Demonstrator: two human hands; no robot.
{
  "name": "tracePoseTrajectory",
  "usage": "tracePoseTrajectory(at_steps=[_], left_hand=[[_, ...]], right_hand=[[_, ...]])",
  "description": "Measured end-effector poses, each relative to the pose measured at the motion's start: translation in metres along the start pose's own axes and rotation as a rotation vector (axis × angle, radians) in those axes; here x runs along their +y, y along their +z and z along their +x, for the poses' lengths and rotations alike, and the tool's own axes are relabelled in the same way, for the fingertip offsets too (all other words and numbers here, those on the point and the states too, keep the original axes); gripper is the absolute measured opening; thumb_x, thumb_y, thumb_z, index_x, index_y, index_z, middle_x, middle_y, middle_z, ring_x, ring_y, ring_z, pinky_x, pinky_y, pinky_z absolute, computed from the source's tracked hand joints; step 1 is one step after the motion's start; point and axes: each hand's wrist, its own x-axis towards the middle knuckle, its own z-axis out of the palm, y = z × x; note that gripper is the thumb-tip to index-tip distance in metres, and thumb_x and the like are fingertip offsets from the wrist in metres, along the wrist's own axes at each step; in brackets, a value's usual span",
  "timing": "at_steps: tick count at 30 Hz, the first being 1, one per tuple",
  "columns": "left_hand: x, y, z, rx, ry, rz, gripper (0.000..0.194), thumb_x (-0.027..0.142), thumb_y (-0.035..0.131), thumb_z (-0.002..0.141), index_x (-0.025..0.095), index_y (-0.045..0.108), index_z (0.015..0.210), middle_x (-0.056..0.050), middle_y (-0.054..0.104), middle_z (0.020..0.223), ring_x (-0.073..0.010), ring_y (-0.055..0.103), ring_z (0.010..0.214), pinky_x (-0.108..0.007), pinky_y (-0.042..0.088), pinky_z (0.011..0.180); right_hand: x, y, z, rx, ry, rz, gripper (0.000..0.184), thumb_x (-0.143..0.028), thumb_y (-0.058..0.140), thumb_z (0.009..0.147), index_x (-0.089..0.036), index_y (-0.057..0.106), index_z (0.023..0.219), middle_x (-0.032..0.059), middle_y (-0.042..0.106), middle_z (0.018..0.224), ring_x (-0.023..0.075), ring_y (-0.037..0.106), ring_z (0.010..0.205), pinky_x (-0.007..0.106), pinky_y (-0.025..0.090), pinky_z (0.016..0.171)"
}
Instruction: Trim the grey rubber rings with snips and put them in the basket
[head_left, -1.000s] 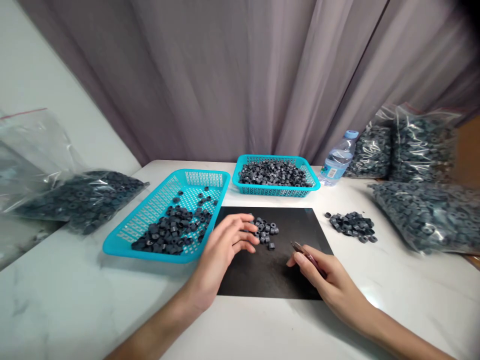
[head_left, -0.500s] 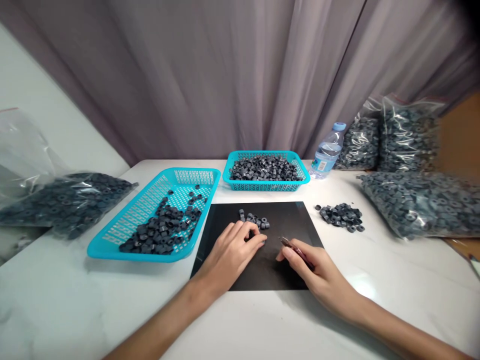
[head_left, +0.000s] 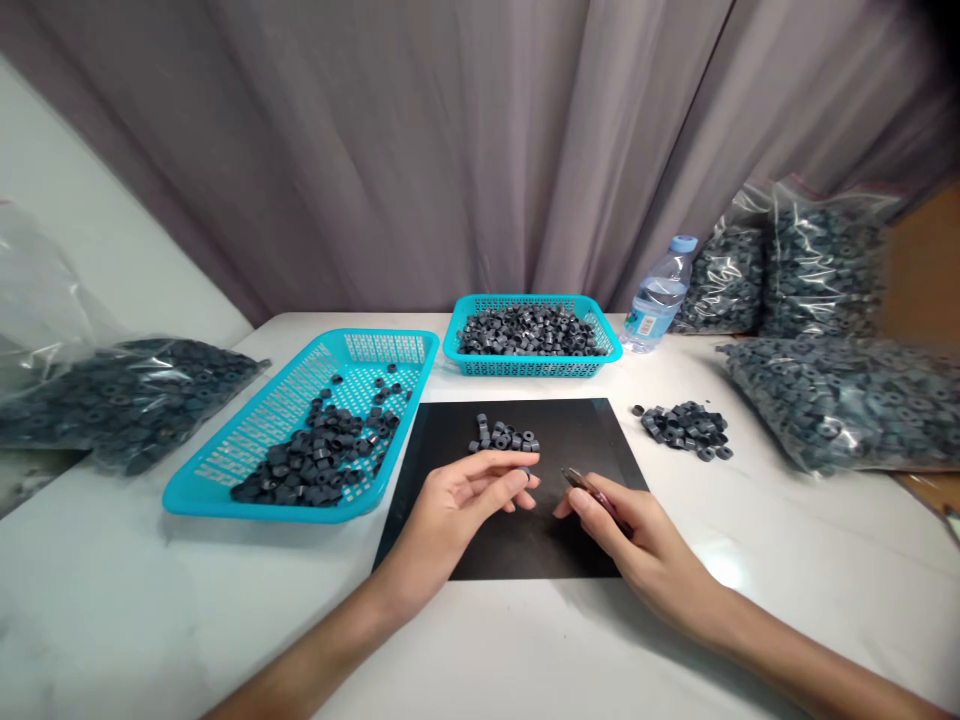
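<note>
My left hand [head_left: 469, 500] is raised over the black mat [head_left: 540, 550], its thumb and index finger pinching a small dark grey ring [head_left: 526, 473], mostly covered by the fingertips. In my right hand [head_left: 630, 520] lies a slim tool [head_left: 600, 497] with a dark red handle and a pointed metal tip; its exact kind is hard to make out. The tip points toward the ring and stays apart from it. Several loose grey rings [head_left: 506, 438] sit in a small cluster on the mat, just beyond my left hand.
A blue basket [head_left: 187, 490] with grey rings stands left, another blue basket [head_left: 532, 367] behind the mat. To the right lie a pile of rings [head_left: 686, 428], a water bottle [head_left: 660, 295] and filled plastic bags [head_left: 847, 400]. Another filled bag [head_left: 150, 395] rests at far left.
My left hand has lifted from the mat and turned, bringing up a ring between thumb and index finger. My right hand keeps the tool in nearly the same place.
</note>
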Motion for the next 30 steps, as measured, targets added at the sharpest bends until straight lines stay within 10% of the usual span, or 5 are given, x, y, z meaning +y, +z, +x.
tracePoseTrajectory(at_steps=[30], left_hand=[[0.011, 0.003, -0.007, -0.056, -0.204, -0.242, 0.037, 0.04, 0.069, 0.092, 0.013, 0.075, 0.116, -0.014, 0.08, 0.111, -0.0289, 0.073, 0.112, -0.039, 0.052, 0.106]], right_hand=[[0.001, -0.001, -0.001, 0.012, 0.021, 0.024, 0.045, -0.053, 0.041, 0.106, -0.018, 0.065, 0.091, -0.0044, 0.035, 0.065, 0.0117, 0.033, 0.058, 0.027, 0.026, 0.053]])
